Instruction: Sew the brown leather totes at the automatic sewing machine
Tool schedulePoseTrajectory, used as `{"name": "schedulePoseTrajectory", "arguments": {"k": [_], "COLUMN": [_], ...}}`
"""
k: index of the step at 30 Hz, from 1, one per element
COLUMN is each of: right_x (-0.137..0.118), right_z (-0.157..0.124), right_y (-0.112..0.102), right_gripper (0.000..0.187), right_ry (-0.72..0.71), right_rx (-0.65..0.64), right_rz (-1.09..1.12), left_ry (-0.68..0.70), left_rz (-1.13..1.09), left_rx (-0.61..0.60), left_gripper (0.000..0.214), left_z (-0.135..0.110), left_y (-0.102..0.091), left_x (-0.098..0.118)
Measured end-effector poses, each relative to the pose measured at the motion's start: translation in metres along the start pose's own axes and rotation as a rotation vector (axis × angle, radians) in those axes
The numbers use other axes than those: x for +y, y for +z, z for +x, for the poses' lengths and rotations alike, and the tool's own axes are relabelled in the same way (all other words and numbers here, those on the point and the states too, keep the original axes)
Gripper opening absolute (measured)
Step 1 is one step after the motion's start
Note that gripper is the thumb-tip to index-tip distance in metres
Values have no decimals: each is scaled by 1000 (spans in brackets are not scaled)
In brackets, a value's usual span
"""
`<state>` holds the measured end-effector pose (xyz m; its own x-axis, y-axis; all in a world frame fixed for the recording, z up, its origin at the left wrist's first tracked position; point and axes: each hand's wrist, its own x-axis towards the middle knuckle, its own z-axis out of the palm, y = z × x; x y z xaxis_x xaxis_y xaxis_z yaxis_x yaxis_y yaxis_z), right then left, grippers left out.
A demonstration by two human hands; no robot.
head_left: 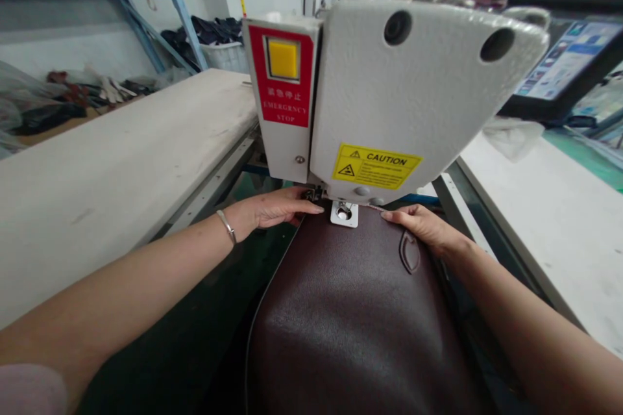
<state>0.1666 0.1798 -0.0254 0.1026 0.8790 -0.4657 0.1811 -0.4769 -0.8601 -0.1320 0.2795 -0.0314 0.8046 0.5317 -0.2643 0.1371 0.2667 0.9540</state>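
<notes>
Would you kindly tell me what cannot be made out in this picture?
In the head view:
Right hand: some fingers hidden by the brown leather.
The brown leather's near end: cut off by the bottom edge.
Yellow caution label: fine print too small.
Screen: text blurred.

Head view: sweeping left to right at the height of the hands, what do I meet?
Left white tabletop → silver bracelet → left hand → square plate with round opening → right hand → right white tabletop.
</notes>
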Motion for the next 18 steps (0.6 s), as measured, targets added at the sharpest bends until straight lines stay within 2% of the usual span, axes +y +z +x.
{"name": "schedulePoseTrajectory", "arguments": {"k": [3, 9, 18], "right_x": [1, 3, 4], "right_z": [1, 3, 3], "right_y": [-1, -3, -3], "right_gripper": [61, 59, 62], "right_ry": [2, 15, 20], "right_rx": [3, -14, -22], "right_rz": [1, 23, 46], "left_ry": [-28, 4, -3], "left_rz": [-9, -21, -26], "left_rx": [3, 45, 62], "left_gripper": [61, 60, 57], "left_z": [2, 6, 4], "left_y": [-2, -7, -5], "left_x": [-1, -7, -6]}}
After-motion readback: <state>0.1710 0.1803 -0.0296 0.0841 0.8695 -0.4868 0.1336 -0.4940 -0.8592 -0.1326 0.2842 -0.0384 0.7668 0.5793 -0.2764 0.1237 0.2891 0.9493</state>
